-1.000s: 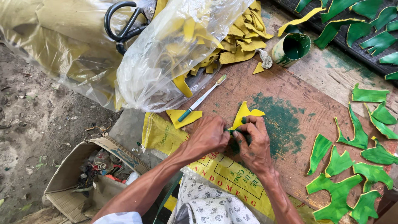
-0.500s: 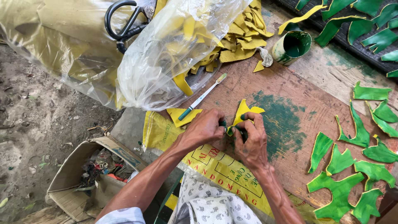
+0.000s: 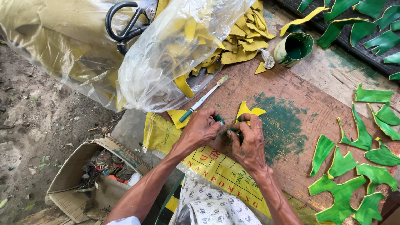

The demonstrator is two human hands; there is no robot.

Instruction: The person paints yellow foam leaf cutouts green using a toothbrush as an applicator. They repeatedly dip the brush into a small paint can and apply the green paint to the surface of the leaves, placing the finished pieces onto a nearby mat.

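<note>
Both hands work a yellow cut-out on the paint-stained board.

The left hand and right hand pinch the lower part of the yellow cut-out between green-smeared fingertips; only its upper lobes show, the rest hidden by fingers. It lies on the wooden board beside a green stain. A toothbrush lies just above, its tip under the clear plastic bag.

L hand & R hand side by side, palms down, fingers curled inward.
</note>
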